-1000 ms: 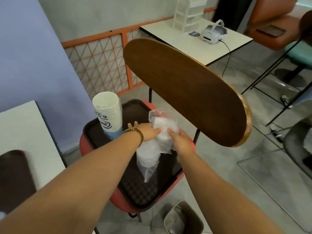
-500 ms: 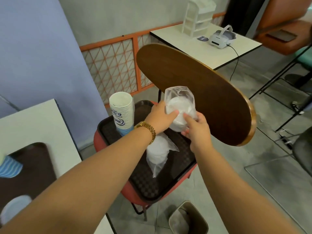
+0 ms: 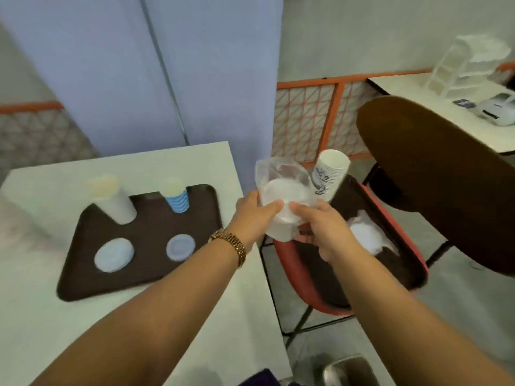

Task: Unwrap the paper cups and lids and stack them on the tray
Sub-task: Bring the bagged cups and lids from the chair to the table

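lid bag [image 3: 281,174]: thin clear plastic, glossy, looking crinkled
tray [image 3: 145,246]: dark, seemingly matt plastic
chair back [image 3: 446,174]: smooth brown wood
bracelet [image 3: 231,243]: shining gold metal

I see a dark brown plastic tray [image 3: 145,277] on the white tabletop [image 3: 41,324] at left; right of it, a red-seated chair [image 3: 295,271] carries a second dark tray [image 3: 395,263].

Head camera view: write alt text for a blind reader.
Both hands, left hand and right hand, hold a plastic bag of lids between a table and a chair. The table's brown tray carries two cup stacks and two lid stacks.
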{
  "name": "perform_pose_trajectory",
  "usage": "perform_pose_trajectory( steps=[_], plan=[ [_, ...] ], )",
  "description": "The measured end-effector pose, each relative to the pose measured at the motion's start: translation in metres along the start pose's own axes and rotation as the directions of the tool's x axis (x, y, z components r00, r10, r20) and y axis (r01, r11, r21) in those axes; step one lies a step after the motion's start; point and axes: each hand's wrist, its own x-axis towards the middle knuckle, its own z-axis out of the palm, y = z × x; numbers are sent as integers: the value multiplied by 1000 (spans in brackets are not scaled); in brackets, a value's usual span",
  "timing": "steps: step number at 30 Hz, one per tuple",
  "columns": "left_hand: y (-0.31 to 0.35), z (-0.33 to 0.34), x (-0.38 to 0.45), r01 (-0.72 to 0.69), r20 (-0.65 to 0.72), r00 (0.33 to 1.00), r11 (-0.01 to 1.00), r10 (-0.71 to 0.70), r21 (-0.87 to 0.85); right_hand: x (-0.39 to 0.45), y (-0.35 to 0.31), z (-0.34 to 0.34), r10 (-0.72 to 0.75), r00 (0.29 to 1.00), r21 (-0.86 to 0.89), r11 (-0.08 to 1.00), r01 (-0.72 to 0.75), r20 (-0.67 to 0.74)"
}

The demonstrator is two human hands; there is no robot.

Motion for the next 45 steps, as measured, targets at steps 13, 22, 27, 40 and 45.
perform_pose_trajectory(
  steps=[13, 22, 27, 40, 45],
  plan=[
    [-149, -316, -144, 246, -451, 821, 930, -350, -273, -63, 96, 350, 282, 836, -374, 922, -101, 471],
    [-232, -469, -165, 213, -519, 744, 886, -421, -413, -97, 154, 516, 335, 770, -309, 932, -188, 543],
    [-258, -508, -130, 249, -454, 778, 876, -435, -413, -78, 161, 562, 334, 822, -270, 935, -228, 462],
    [-256, -552, -66, 234, -491, 806, 940, -330, -248, -41, 176, 596, 371, 843, -262, 922, -285, 389],
    [-265, -550, -73, 213, -521, 765, 912, -380, -352, -40, 174, 583, 380, 842, -320, 910, -265, 382]
  ],
)
